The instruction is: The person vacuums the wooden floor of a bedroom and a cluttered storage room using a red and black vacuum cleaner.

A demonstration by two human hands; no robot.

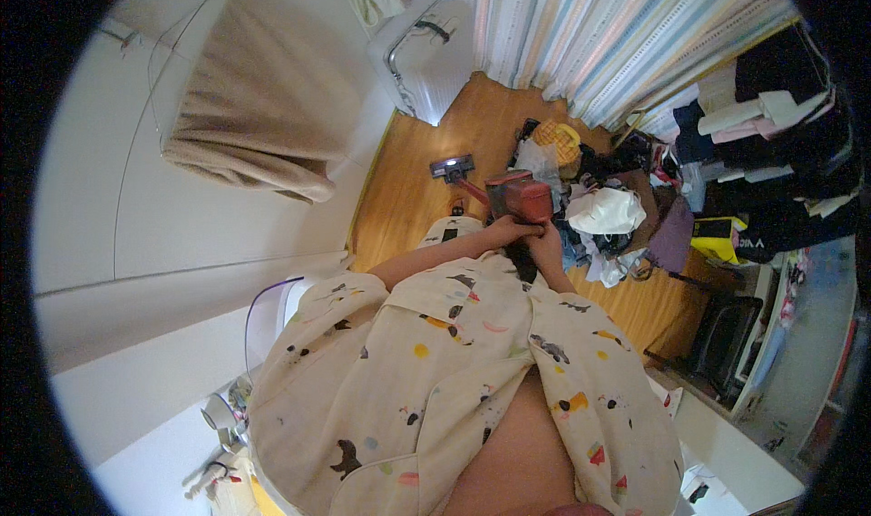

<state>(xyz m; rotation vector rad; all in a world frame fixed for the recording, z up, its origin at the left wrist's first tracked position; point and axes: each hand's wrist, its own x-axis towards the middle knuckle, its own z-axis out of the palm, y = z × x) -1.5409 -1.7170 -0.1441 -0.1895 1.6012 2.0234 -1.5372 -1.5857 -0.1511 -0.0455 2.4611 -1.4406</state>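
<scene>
A red and dark grey cordless stick vacuum cleaner [529, 199] is in front of my body, its red tube slanting away to the far left. Its floor head [452, 168], with a light glowing on it, rests on the wooden floor. My left hand [508, 231] is closed at the near end of the vacuum's body, where the handle is mostly hidden. Right beside it, my right hand [545, 246] is closed at the same end, fingers partly hidden. Both hands are close together, touching or nearly so.
A heap of clothes and bags, with a white plastic bag [606, 211] on top, lies right of the vacuum. A silver suitcase [426, 58] stands by the wall, far left. Beyond hangs a striped curtain [581, 26]. Clothes on a rack [771, 144] and a black chair [726, 335] are right.
</scene>
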